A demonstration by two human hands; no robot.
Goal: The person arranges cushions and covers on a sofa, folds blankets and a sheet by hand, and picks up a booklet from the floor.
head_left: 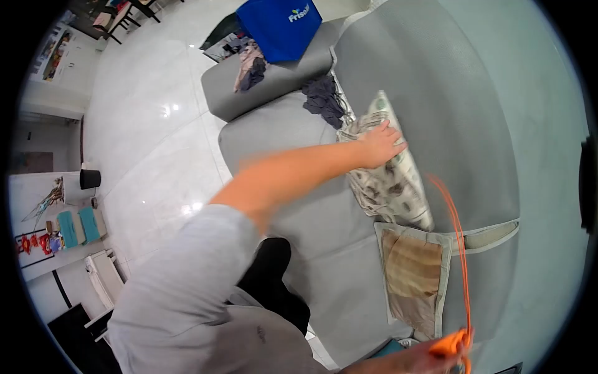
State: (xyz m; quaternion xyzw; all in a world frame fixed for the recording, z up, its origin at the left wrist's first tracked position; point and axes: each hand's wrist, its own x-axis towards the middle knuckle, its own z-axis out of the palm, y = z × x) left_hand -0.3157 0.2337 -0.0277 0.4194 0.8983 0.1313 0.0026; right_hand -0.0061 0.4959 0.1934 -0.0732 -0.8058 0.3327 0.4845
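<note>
My left hand [380, 145] lies across a patterned cushion [393, 187], its fingers curled over the cushion's edge near the sofa back. The cushion is pale with dark leaf-like prints and is tilted against the backrest. At the bottom of the view, my right hand [445, 356] is closed around an orange object [450, 344]. Long thin orange strands [462, 262] rise from it in a curve, blurred toward the far end; I cannot make out its kind. Below the patterned cushion rests a brown striped cushion [414, 274] with a grey border.
The grey sofa [336, 218] fills the middle. Dark crumpled cloth [324, 100] lies on its seat; more clothes [251, 68] hang over the armrest beside a blue bag [280, 28]. Shiny white floor tiles [149, 143] extend left, with a black bin [90, 179] farther off.
</note>
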